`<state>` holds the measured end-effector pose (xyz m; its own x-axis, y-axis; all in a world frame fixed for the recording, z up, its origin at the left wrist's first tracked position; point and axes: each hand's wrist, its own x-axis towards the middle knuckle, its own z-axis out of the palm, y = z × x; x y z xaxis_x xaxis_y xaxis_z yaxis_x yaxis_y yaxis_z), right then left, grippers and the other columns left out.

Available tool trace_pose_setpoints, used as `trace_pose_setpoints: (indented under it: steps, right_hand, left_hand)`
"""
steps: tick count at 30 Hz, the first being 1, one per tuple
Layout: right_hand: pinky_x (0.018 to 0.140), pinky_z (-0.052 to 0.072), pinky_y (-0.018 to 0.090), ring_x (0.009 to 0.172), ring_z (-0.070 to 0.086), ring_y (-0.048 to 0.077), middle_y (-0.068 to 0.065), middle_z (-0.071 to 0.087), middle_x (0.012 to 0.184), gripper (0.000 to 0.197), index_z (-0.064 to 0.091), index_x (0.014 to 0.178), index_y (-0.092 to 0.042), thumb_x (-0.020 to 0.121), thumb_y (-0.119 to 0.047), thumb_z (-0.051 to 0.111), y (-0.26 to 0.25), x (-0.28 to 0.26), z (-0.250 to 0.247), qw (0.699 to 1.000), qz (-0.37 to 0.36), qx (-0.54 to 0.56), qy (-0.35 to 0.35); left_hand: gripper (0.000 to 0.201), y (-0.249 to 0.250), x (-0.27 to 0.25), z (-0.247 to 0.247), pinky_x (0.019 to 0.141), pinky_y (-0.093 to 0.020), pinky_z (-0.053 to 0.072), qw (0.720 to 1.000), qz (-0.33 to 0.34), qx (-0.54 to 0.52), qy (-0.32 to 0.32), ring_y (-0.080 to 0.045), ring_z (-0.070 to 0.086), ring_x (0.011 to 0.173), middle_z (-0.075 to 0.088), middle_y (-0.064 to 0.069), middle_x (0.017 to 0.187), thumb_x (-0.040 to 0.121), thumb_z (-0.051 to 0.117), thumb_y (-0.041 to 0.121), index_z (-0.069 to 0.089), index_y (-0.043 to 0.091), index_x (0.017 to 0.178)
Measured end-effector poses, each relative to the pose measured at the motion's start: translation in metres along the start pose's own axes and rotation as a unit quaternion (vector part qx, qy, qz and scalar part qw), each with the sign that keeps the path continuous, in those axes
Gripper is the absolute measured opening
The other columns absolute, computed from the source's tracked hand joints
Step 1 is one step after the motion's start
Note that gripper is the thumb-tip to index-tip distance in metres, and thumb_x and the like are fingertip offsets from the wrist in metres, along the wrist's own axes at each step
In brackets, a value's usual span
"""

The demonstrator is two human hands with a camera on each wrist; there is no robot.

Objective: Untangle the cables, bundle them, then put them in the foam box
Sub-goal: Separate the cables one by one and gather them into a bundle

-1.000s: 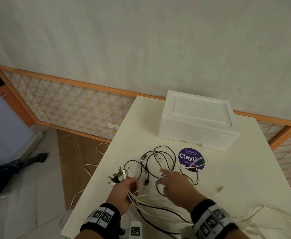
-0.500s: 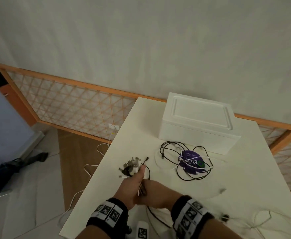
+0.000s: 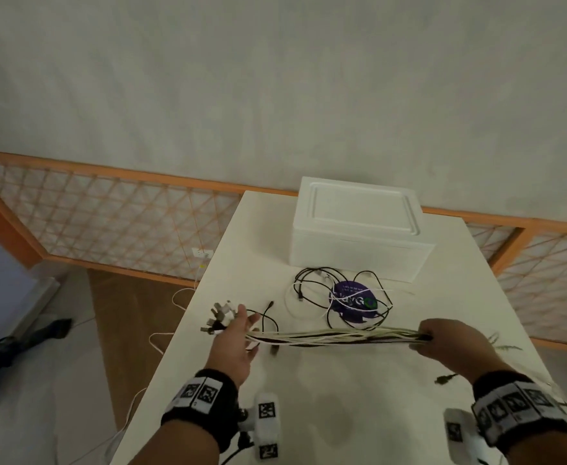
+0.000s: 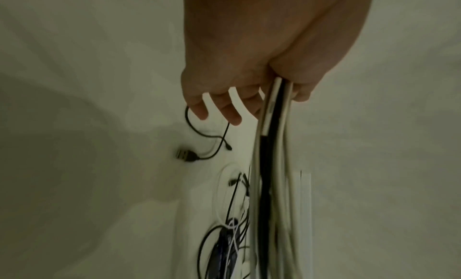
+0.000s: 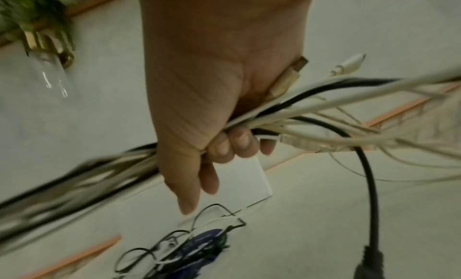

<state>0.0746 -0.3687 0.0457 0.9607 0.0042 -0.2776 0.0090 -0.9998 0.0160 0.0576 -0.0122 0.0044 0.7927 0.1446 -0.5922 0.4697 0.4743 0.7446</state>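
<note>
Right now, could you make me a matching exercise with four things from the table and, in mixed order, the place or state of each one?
Things:
1. foam box
2. purple sticker
3. cable bundle
4. plugs

Places or states:
A. stretched between the left hand and the right hand
B. fanned out past the left hand
C. at the far end of the table, lid on
D. under a loose tangle of cables

Pairs: 1-C, 2-D, 3-A, 4-B
</note>
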Motion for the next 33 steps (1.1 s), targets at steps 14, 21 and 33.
trace_pose_setpoints:
  steps: [14,21,33]
  right_hand:
    - [0.074,0.046,0.028,0.081,0.057,0.014,-0.001,0.063,0.090,0.024,0.061,0.102,-0.015,0.079,-0.016,0.060,-0.179,0.014,-0.011,0.911,-0.261,0.314,-0.046]
    - [0.067,0.041,0.029,0.090,0.062,0.028,0.010,0.064,0.099,0.033,0.051,0.115,-0.011,0.085,-0.023,0.054,-0.187,0.023,0.008,0.951,-0.260,0.164,-0.024]
    - [0.070,0.039,0.025,0.101,0.060,0.009,-0.011,0.050,0.081,0.013,0.050,0.087,-0.035,0.074,-0.037,0.053,0.017,0.006,0.047,0.996,0.060,-0.024,-0.053]
  left_hand:
    - [0.033,-0.012,-0.002,0.070,0.096,-0.035,0.047,0.995,0.000,-0.057,-0.081,-0.017,0.062,0.106,0.073,0.000,0.105,0.093,0.051,0.034,0.070,0.009,0.102]
    - [0.039,-0.020,-0.003,0.066,0.099,-0.041,0.046,0.992,-0.024,-0.106,-0.067,-0.023,0.061,0.108,0.070,-0.011,0.111,0.086,0.058,0.035,0.070,0.007,0.110]
    - [0.044,-0.005,0.024,-0.009,0.037,-0.013,0.027,0.941,-0.042,-0.315,0.115,-0.007,0.022,0.026,0.023,0.009,0.036,0.099,0.044,0.032,0.026,0.023,0.060]
